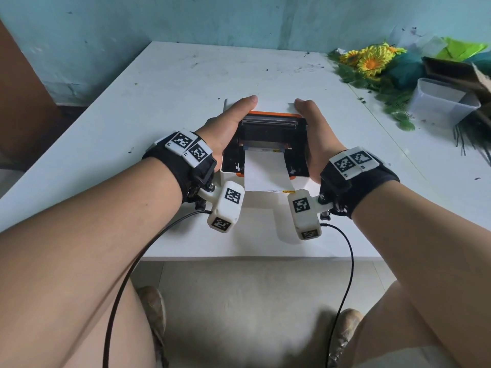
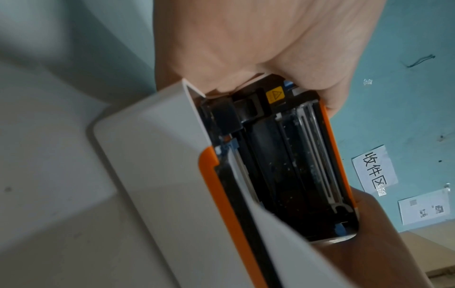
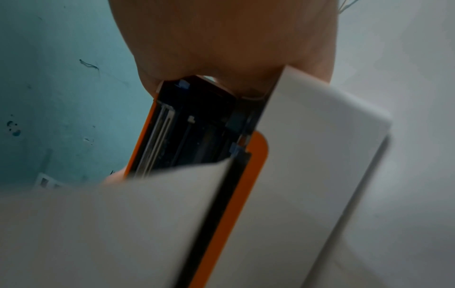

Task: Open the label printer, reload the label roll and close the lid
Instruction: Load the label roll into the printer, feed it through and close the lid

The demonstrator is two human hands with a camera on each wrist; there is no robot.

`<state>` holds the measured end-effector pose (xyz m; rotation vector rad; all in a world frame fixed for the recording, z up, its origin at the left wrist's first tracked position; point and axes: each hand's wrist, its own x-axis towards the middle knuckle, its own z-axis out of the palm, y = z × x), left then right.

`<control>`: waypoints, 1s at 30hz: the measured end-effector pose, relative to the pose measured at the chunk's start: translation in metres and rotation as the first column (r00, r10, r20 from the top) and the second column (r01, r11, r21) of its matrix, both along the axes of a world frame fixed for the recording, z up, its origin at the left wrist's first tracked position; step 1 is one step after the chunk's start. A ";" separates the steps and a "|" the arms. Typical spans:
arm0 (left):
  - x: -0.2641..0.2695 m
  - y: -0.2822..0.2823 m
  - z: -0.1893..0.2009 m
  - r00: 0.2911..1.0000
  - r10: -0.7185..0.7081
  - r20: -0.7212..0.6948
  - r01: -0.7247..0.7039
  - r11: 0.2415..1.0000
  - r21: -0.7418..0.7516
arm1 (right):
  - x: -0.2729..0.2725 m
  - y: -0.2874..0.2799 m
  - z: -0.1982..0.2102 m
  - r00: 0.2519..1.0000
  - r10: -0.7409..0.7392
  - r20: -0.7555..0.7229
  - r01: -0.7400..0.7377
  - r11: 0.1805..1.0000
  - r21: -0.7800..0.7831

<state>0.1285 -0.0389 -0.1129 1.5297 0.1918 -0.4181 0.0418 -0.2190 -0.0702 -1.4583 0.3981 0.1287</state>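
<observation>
A white label printer (image 1: 231,179) with orange trim stands near the table's front edge. Its lid (image 1: 271,113) is tilted partly up, showing the black mechanism inside. A white label strip (image 1: 263,168) runs out of the opening toward me and hangs over the front. My left hand (image 1: 228,123) grips the lid's left end with its thumb on top. My right hand (image 1: 316,134) grips the right end the same way. The left wrist view shows my left hand (image 2: 258,48) on the lid (image 2: 295,155). The right wrist view shows my right hand (image 3: 221,39) above the lid (image 3: 192,126) and strip (image 3: 123,224). My other fingers are hidden.
Artificial sunflowers (image 1: 372,62), a clear plastic tub (image 1: 441,102) and a cardboard box (image 1: 457,73) crowd the right side of the white table (image 1: 159,88). A blue-green wall (image 1: 186,19) stands behind it. Black cables (image 1: 345,274) hang from both wrists.
</observation>
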 end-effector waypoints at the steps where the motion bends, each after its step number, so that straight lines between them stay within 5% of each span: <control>1: 0.000 0.000 0.001 1.000 -0.001 -0.005 0.001 1.000 0.002 | 0.001 0.000 0.000 1.000 0.006 -0.003 -0.006 1.000 0.005; 14: -0.045 0.007 0.048 0.993 -0.113 0.038 0.117 0.986 -0.116 | 0.007 -0.031 0.008 0.970 0.232 -0.067 -0.195 0.916 0.350; 30: -0.046 0.009 0.049 0.995 -0.096 -0.001 0.094 0.984 -0.152 | 0.006 -0.025 0.004 0.979 0.204 -0.026 -0.192 0.951 0.241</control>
